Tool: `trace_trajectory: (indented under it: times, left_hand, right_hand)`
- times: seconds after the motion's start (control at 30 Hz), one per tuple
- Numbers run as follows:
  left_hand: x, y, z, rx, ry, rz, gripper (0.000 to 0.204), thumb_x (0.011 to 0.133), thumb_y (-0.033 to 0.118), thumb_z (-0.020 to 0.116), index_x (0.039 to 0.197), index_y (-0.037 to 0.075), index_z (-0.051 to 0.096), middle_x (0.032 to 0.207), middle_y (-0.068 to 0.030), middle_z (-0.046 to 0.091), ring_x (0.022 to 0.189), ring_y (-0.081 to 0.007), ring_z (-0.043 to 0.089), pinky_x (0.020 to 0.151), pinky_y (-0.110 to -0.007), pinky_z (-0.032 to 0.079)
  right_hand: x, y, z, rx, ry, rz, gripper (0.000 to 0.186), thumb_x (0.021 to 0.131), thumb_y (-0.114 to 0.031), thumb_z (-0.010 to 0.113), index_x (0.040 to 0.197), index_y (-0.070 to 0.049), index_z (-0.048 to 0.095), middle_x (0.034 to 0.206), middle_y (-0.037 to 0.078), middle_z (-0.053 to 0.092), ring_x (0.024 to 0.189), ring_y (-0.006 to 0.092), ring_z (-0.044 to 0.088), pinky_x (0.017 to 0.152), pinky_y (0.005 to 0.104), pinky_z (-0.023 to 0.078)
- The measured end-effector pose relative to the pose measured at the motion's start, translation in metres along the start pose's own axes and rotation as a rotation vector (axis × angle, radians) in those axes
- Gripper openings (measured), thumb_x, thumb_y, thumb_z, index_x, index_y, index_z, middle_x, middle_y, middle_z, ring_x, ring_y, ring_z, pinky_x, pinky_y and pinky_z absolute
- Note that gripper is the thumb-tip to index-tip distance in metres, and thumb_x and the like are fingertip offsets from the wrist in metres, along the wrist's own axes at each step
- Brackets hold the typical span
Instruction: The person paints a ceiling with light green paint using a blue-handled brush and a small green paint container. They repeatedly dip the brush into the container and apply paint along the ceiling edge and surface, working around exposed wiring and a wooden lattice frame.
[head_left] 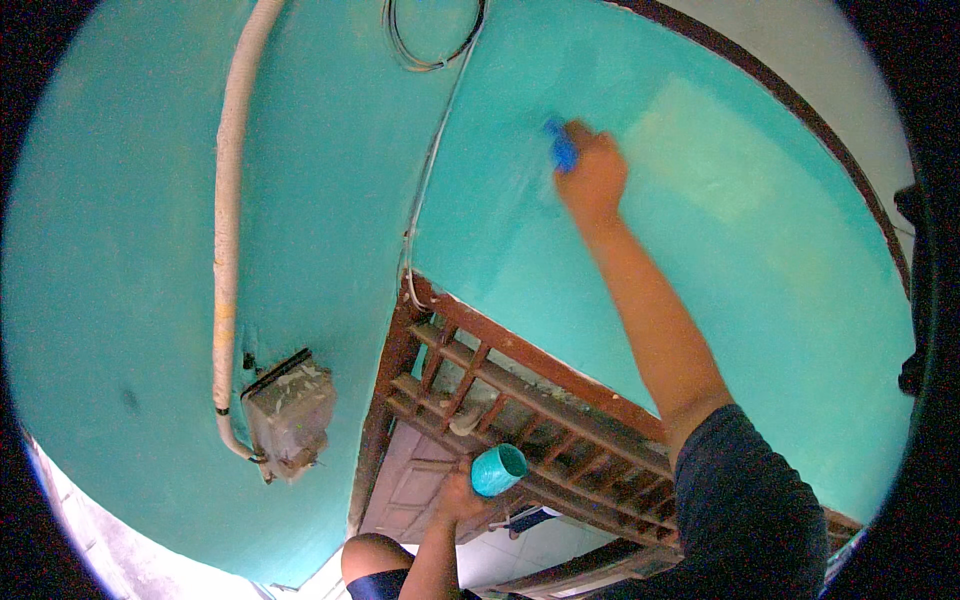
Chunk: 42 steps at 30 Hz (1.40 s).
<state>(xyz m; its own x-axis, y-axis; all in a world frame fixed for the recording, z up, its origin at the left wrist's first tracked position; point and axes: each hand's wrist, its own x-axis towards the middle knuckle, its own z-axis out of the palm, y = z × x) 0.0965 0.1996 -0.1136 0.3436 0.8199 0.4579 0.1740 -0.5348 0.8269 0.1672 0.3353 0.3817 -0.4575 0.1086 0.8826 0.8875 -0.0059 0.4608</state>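
High on the turquoise wall point(500, 200), my right hand point(597, 180) is closed round a blue paintbrush point(563, 147), blurred by motion. Its bristle end is hard to make out against the paint. Darker, wet-looking streaks run down the wall beside it, and a paler yellowish-green patch point(705, 150) lies to its right. Lower down, my left hand point(462, 495) grips a turquoise paint cup point(498, 470) by its side. The cup is tilted, its round mouth facing up and right; how full it is cannot be seen.
A brown wooden lattice point(560, 430) runs below the painted wall, with a door point(410, 490) beneath. On the left wall are a pale wrapped pipe point(228, 220) and a plastic-covered box point(290, 415). Cables point(425, 190) follow the corner to a coiled wire point(430, 66).
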Motion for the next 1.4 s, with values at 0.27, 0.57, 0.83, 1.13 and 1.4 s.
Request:
trace_trajectory:
  times: [0.27, 0.57, 0.83, 1.13, 1.4]
  left_hand:
    - [0.003, -0.014, 0.014, 0.02, -0.077, -0.154, 0.104, 0.054, 0.032, 0.085, 0.135, -0.005, 0.033, 0.111, -0.0262, 0.063, 0.1, -0.0459, 0.06, 0.085, -0.05, 0.051]
    - [0.006, -0.006, 0.009, 0.035, -0.034, -0.05, 0.09, 0.056, 0.027, 0.082, 0.13, 0.0, 0.04, 0.111, -0.0265, 0.062, 0.102, -0.0454, 0.06, 0.086, -0.049, 0.051]
    - [0.013, 0.015, 0.006, 0.042, -0.073, -0.094, 0.093, 0.056, 0.032, 0.085, 0.13, 0.001, 0.039, 0.11, -0.0233, 0.064, 0.101, -0.0424, 0.062, 0.084, -0.047, 0.052]
    - [0.002, 0.006, 0.002, 0.016, 0.013, -0.022, 0.089, 0.054, 0.035, 0.088, 0.123, -0.001, 0.044, 0.107, -0.0238, 0.065, 0.098, -0.0428, 0.063, 0.081, -0.047, 0.053]
    - [0.006, -0.001, 0.015, -0.022, -0.012, -0.032, 0.086, 0.054, 0.029, 0.087, 0.123, -0.001, 0.044, 0.11, -0.0247, 0.062, 0.101, -0.0416, 0.062, 0.082, -0.047, 0.052]
  right_hand:
    - [-0.108, -0.063, 0.01, 0.222, -0.954, -0.167, 0.021, 0.078, -0.019, 0.062, 0.083, 0.0, 0.067, 0.085, 0.023, 0.066, 0.088, 0.0393, 0.063, 0.072, 0.0549, 0.051]
    - [0.104, 0.13, -0.072, -0.174, 0.418, -0.001, 0.024, 0.073, -0.011, 0.064, 0.096, -0.011, 0.069, 0.077, 0.016, 0.066, 0.072, 0.0348, 0.062, 0.064, 0.048, 0.05]
    - [-0.048, 0.039, -0.022, 0.217, -0.694, -0.308, 0.02, 0.073, -0.018, 0.068, 0.087, -0.004, 0.066, 0.084, 0.021, 0.066, 0.083, 0.0381, 0.062, 0.074, 0.0523, 0.049]
    - [0.132, 0.161, -0.071, -0.199, 0.12, 0.1, 0.021, 0.075, -0.024, 0.069, 0.084, -0.005, 0.068, 0.075, 0.018, 0.066, 0.072, 0.0363, 0.064, 0.066, 0.0493, 0.051]
    - [-0.099, -0.006, -0.017, 0.207, -0.594, -0.455, 0.02, 0.071, -0.011, 0.062, 0.089, -0.004, 0.062, 0.083, 0.017, 0.064, 0.077, 0.0364, 0.062, 0.071, 0.05, 0.051]
